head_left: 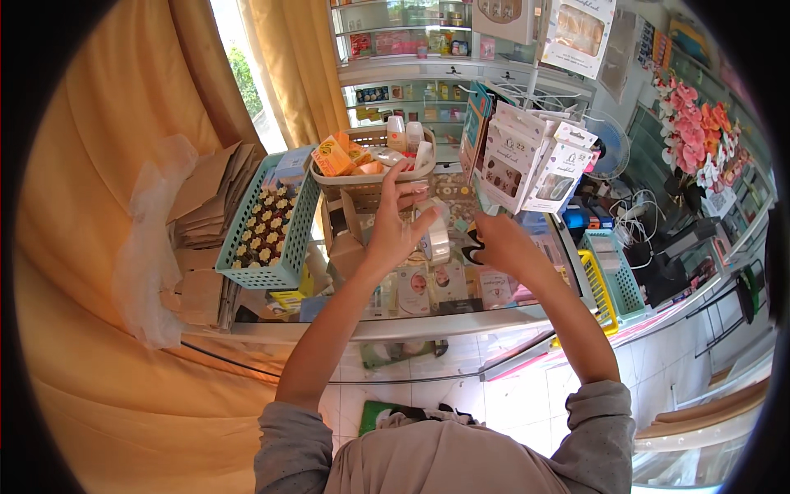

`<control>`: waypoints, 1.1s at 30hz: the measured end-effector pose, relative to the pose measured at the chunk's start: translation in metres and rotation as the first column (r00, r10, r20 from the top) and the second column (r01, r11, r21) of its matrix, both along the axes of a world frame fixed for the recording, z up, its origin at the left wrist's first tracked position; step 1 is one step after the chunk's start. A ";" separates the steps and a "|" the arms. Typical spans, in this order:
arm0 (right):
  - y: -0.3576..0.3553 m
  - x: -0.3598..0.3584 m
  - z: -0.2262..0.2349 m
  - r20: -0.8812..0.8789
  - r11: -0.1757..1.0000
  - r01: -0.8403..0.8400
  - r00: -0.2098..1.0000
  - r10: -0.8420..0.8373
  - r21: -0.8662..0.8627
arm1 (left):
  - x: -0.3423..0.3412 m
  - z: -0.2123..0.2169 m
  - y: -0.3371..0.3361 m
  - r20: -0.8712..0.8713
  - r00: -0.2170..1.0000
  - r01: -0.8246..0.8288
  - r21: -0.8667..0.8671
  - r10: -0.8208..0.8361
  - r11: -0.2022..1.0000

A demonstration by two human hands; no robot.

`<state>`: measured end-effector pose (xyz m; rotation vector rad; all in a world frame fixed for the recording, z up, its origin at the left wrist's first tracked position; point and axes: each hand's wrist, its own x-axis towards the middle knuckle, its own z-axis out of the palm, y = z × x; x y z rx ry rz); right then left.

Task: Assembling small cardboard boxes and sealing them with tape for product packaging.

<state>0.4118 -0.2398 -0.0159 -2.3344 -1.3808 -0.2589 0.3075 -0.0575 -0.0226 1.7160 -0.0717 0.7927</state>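
Note:
My left hand [397, 224] is over the glass counter, with its thumb and fingers against a wide roll of clear tape [439, 239]. The roll stands on edge beside the thumb; part of the grip is hidden. To its right, my right hand [504, 244] is closed around scissors with black handle loops [472, 249]. The blades are mostly hidden by the hand. Beneath both hands, flat packets with printed faces [414, 290] lie under the counter's glass. An opened brown cardboard box [346, 239] stands just left of my left forearm.
A teal basket [239, 276] of small flower-topped items and a beige basket [325, 179] of bottles and orange boxes stand left and behind. Flattened cardboard [210, 202] is stacked at the left. A rack of hanging white packs [512, 156] rises behind my right hand, near a yellow basket [599, 292].

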 end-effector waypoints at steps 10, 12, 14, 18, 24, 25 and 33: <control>0.045 -0.002 0.029 -0.119 0.955 -0.083 0.985 0.121 0.286 | 0.006 -0.008 0.007 0.053 0.998 -0.021 -0.039 0.023 0.999; 0.063 -0.004 0.039 -0.208 0.833 -0.145 0.932 0.295 0.534 | 0.007 -0.010 0.010 0.072 0.997 -0.018 -0.029 0.020 0.999; 0.079 0.005 0.037 -0.130 0.802 -0.222 0.929 0.347 0.554 | 0.008 -0.011 0.011 0.090 0.996 -0.015 -0.017 0.016 1.000; 0.093 0.020 0.032 -0.020 0.754 -0.360 0.896 0.443 0.549 | 0.007 -0.009 0.008 0.086 0.996 -0.026 0.018 0.024 0.999; 0.097 0.025 0.031 0.069 0.768 -0.380 0.911 0.406 0.516 | 0.004 -0.004 0.005 0.060 0.995 -0.088 0.123 0.081 0.989; 0.098 0.026 0.029 0.066 0.768 -0.379 0.912 0.406 0.516 | 0.004 -0.004 0.005 0.049 0.993 -0.109 0.142 0.103 0.984; 0.103 0.024 0.029 -0.020 0.756 -0.334 0.909 0.416 0.562 | -0.001 -0.003 -0.002 0.114 0.964 -0.260 0.193 0.241 0.946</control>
